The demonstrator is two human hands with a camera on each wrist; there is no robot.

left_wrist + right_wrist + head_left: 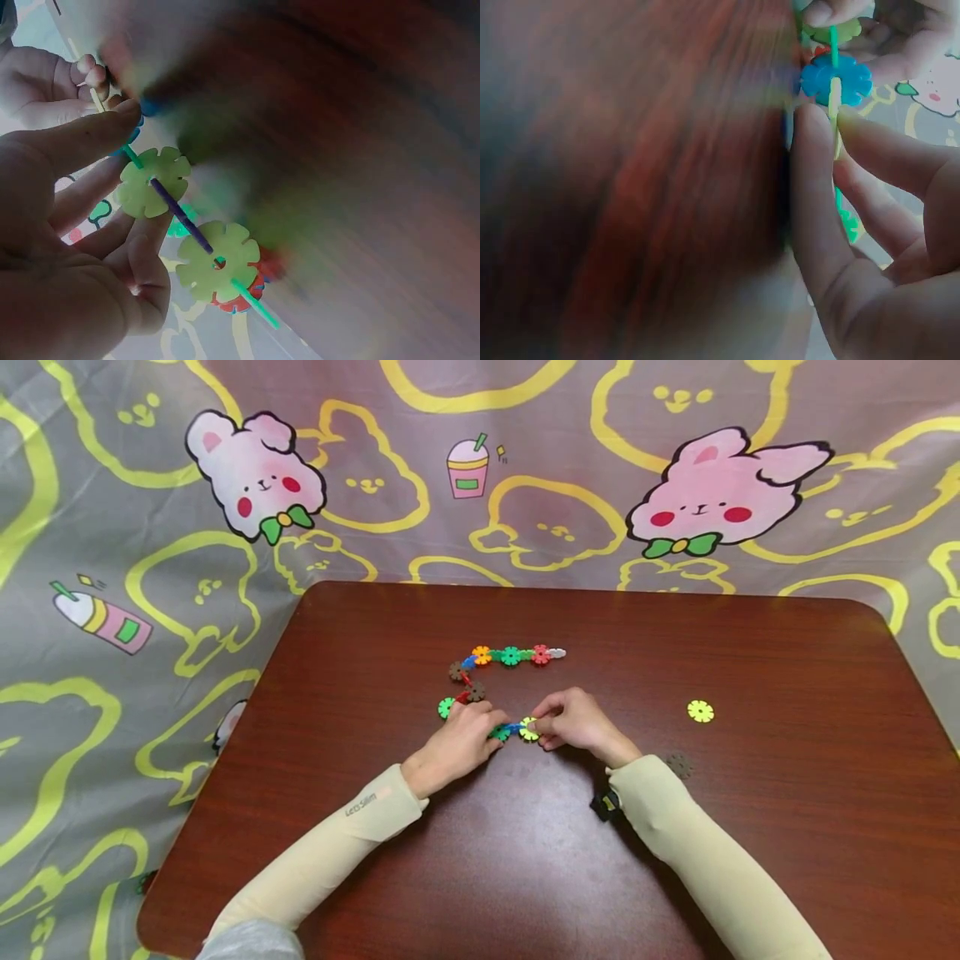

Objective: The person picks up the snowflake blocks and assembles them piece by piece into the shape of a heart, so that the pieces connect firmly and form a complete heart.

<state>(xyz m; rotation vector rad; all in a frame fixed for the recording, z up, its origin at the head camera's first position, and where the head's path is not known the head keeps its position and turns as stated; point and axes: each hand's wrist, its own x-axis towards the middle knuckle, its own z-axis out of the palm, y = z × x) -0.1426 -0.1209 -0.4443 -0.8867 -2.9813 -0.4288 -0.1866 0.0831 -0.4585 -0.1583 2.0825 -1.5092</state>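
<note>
A chain of slotted plastic snowflake discs (511, 656) in mixed colours zigzags over the brown table. My left hand (459, 741) grips it near its front end, the fingers around a green disc (501, 734) beside a blue disc (815, 79). Between thumb and fingers, my right hand (579, 723) pinches a yellow disc (527, 729). That yellow disc stands edge-on against the blue one in the right wrist view and appears slotted into it. Farther along the chain, the left wrist view shows a pale green disc (199, 274) and a purple disc (180, 214).
A loose yellow disc (701, 711) lies on the table (810, 793) to the right. Closer to the right sleeve is a grey-brown disc (680, 766). A small black device (606, 804) sits at the right wrist. Printed cloth (555, 452) hangs behind the table.
</note>
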